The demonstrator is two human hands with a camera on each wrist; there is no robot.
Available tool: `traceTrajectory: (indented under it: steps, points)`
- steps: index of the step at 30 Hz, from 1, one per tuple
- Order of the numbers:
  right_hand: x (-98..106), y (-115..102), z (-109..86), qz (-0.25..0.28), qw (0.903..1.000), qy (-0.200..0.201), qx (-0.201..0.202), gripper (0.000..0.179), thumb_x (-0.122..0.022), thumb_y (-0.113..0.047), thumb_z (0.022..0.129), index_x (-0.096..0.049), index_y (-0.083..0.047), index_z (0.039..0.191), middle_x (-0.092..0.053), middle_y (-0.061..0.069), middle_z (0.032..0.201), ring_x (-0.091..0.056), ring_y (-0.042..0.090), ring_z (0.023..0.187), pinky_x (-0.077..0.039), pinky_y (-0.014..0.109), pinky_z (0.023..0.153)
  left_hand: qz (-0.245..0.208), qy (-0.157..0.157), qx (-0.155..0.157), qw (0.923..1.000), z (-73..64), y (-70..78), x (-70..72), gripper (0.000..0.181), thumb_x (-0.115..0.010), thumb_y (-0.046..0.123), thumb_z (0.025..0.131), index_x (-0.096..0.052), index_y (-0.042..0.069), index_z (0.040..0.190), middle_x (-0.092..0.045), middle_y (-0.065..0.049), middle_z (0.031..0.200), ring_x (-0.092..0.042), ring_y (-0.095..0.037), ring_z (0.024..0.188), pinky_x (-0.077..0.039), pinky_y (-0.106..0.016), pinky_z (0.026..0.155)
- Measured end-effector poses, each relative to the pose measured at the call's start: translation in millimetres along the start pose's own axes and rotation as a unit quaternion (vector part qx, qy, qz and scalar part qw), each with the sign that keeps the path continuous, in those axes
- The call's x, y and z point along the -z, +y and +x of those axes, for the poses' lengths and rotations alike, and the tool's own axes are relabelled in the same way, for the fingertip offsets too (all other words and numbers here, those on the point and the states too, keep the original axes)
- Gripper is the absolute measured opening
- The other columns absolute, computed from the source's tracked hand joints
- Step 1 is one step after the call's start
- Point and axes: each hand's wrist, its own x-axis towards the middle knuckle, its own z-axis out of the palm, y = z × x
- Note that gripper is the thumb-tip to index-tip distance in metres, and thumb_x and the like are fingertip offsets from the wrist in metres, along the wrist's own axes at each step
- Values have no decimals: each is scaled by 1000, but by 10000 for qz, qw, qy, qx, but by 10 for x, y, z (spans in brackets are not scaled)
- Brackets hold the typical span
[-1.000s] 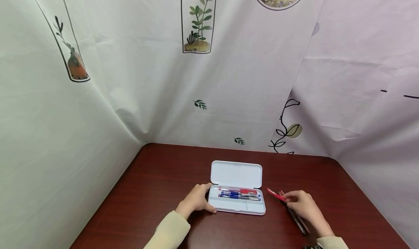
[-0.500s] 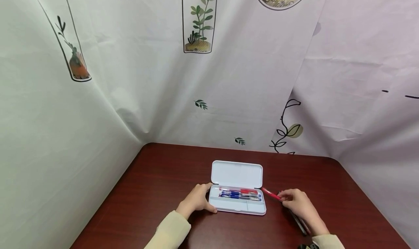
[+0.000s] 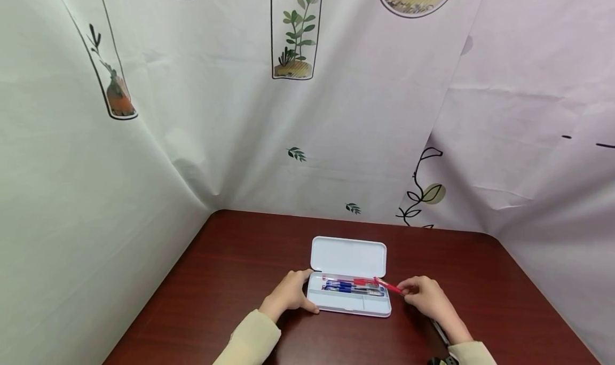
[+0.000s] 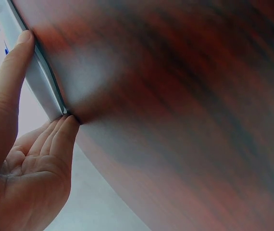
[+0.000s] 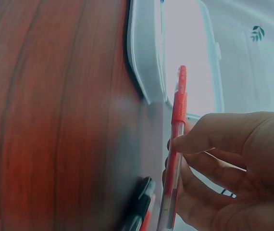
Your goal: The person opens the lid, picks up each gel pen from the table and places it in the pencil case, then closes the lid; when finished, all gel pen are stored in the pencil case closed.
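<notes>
A white pencil case [image 3: 336, 301] lies open on the table, its lid [image 3: 348, 255] tilted back. My left hand [image 3: 287, 293] holds the case's left end, thumb at the front edge and fingers toward the back corner. In my right hand [image 3: 425, 295] a red pen [image 5: 178, 113] is pinched between thumb and fingers. Its red capped end reaches over the right end of the case in the head view. Several blue and red pens [image 3: 343, 286] lie in the back compartment. The two front compartments hold nothing visible.
Below the right hand lies a dark pen [image 3: 439, 333], partly hidden by the wrist. The right wrist view shows a black pen [image 5: 139, 207] with a red one beside it. White patterned cloth [image 3: 240, 114] surrounds the dark red table [image 3: 230, 247].
My right hand has lifted the red pen off the dark pens and moved left, bringing the pen's end over the case. The left hand stays on the case.
</notes>
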Motion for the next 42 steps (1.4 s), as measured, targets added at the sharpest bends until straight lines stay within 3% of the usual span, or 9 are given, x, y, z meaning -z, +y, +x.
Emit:
traceTrajectory:
  steps: [12, 31, 42]
  points:
    - [-87, -140, 49, -60, 9996, -157, 213, 18, -69, 4, 74, -75, -7, 87, -66, -2, 78, -54, 12, 72, -45, 25, 62, 64, 40, 82, 9999, 12, 2, -1, 86, -96, 28, 55, -60, -2, 126, -69, -14, 113, -63, -23, 99, -52, -38, 89]
    - [-276, -409, 152, -114, 9995, -261, 169, 18, -71, 5, 75, -76, -9, 83, -64, -2, 75, -51, 14, 70, -44, 27, 61, 32, 18, 152, 9999, -7, -5, -12, 85, -97, 29, 54, -61, 0, 126, -69, -11, 114, -62, -22, 100, -51, -39, 90]
    - [-377, -460, 195, 3, 9967, -480, 649, 16, -71, 5, 75, -76, -7, 84, -66, 0, 77, -51, 12, 68, -44, 22, 58, 0, 21, 112, 9999, -6, 10, 3, 82, -97, 28, 54, -62, 1, 123, -70, -10, 110, -62, -19, 94, -52, -36, 87]
